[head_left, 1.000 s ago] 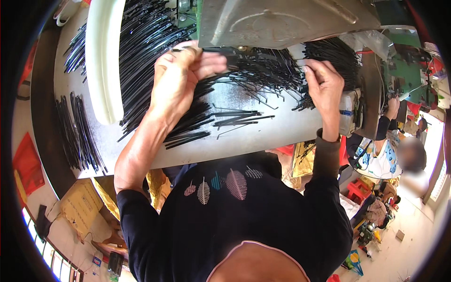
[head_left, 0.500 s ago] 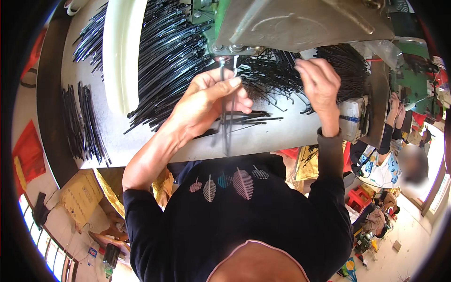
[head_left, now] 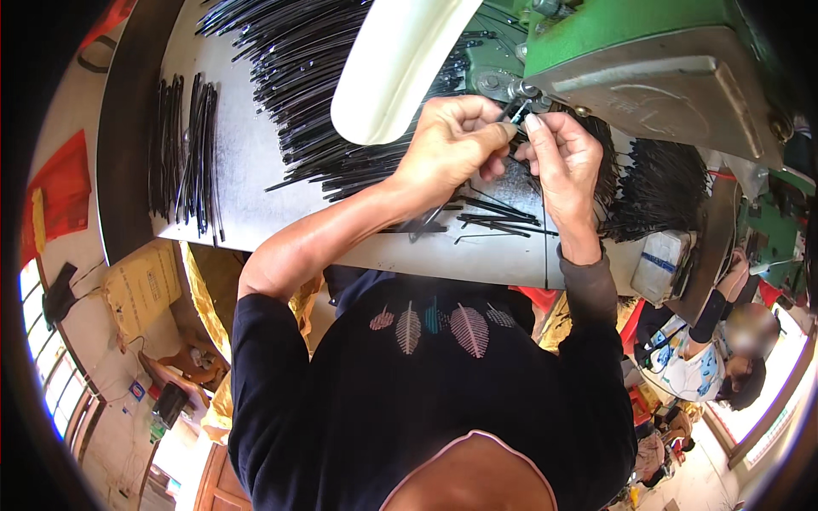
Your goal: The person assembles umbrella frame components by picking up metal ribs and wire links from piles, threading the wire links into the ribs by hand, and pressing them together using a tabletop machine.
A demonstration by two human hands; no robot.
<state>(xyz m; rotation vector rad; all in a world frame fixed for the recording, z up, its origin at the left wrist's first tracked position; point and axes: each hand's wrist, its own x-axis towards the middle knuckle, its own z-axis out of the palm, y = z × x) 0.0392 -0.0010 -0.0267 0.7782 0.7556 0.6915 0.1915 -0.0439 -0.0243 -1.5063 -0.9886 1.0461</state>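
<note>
My left hand (head_left: 456, 149) is closed, thumb against fingers, on a thin black rod (head_left: 433, 216) whose lower end trails out below the hand. Close beside it, my right hand (head_left: 564, 162) pinches another long thin rod (head_left: 546, 243), which hangs down past the table's near edge. The upper ends of both rods meet at the small metal head (head_left: 523, 88) of a green machine (head_left: 630, 38). Fingers partly cover those ends, so I cannot tell how they fit together.
A white curved chute (head_left: 383, 77) slopes over a large heap of black rods (head_left: 298, 85). A smaller bundle (head_left: 196, 157) lies at the left, and another heap (head_left: 656, 187) at the right. Loose rods (head_left: 498, 217) lie near the front. A person (head_left: 694, 366) sits at far right.
My right hand has come left from the rod pile to meet my left hand, now with a rod in it. The view has shifted, and both hands are at the machine's head.
</note>
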